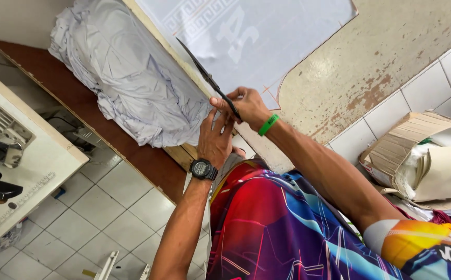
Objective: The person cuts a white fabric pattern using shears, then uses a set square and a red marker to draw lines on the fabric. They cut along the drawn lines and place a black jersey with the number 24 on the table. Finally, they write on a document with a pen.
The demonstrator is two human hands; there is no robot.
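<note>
My right hand point(248, 106), with a green wristband, grips the handles of long dark scissors point(204, 75). Their blades point up and left along the edge of a pale patterned cloth point(267, 36) spread on a worn table point(360, 78). My left hand point(216, 139), wearing a black watch, is raised just below the right hand, its fingers touching the scissor handles and the cloth edge. An orange line is drawn near the cloth's border.
A heap of white cloth point(127, 78) lies on a brown bench point(132, 150) at left. A sewing machine table point(12, 171) stands at far left. A torn cardboard box point(417, 155) sits at right. Below is a white tiled floor point(95, 218).
</note>
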